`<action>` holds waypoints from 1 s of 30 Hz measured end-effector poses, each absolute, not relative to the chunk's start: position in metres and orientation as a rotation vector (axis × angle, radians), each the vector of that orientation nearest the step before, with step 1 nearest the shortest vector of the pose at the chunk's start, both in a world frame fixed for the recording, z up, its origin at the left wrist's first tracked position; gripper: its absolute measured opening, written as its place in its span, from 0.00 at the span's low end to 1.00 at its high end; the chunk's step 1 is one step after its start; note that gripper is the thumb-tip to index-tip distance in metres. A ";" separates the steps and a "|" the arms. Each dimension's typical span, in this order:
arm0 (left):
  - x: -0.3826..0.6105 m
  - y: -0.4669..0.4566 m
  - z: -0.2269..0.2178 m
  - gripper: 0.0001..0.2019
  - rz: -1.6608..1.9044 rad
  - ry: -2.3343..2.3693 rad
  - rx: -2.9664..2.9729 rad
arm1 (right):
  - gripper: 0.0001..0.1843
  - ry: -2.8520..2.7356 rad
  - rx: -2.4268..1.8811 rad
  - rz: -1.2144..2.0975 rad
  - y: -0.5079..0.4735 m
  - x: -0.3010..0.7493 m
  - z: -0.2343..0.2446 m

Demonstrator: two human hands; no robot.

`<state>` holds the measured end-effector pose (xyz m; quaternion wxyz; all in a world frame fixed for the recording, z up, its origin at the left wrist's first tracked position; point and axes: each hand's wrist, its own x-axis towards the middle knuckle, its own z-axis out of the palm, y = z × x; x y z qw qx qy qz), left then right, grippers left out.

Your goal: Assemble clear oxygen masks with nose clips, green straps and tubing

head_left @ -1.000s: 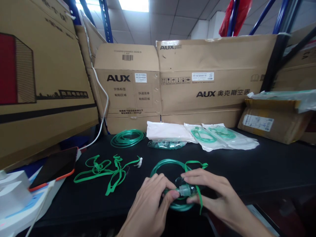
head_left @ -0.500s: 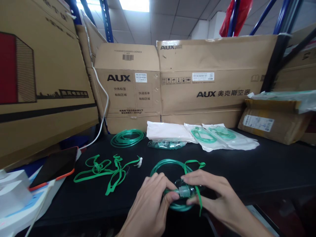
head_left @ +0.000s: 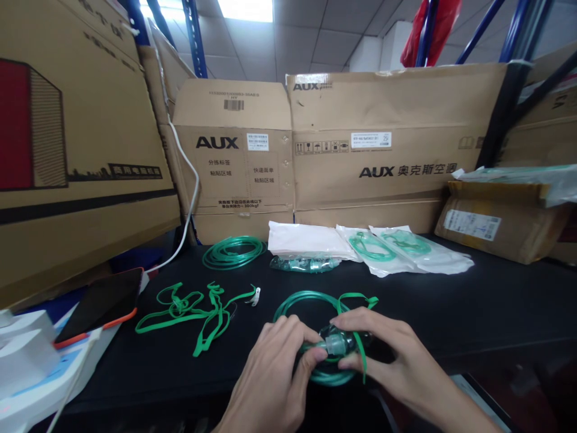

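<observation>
Near the table's front edge, my left hand [head_left: 282,367] pinches the end of a green tube between thumb and forefinger. The rest of that green tube [head_left: 309,296] lies coiled behind and under my hands. My right hand [head_left: 383,346] is closed around a clear oxygen mask [head_left: 347,343], whose body is partly hidden by the fingers. A translucent connector [head_left: 334,344] on the mask meets the tube end between both hands. From the mask a green elastic strap [head_left: 360,349] loops up behind and hangs down in front of my right fingers.
Green straps [head_left: 202,313] lie tangled at left, with another coiled green tube [head_left: 234,251] behind. White packages [head_left: 311,240] and bagged tubing [head_left: 372,246] stand farther back. A phone [head_left: 101,304] and power strip [head_left: 27,355] are at left; a small carton [head_left: 500,222] is at right.
My right hand has shifted slightly, and the strap with the mask moved a little up and to the right. My left hand stays nearly still on the tube.
</observation>
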<state>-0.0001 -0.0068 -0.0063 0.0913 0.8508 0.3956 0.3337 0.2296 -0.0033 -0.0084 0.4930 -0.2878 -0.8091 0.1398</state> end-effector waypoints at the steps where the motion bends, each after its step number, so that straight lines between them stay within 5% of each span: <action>1: -0.001 -0.006 -0.006 0.07 1.014 1.159 2.544 | 0.18 -1.968 -0.717 0.339 -0.003 0.230 -0.009; 11: 0.000 -0.001 -0.008 0.10 1.375 0.971 2.598 | 0.16 -1.981 -0.875 0.355 -0.006 0.232 -0.010; 30: 0.006 -0.006 -0.014 0.09 1.394 1.056 2.751 | 0.16 -1.966 -0.800 0.360 -0.007 0.230 -0.007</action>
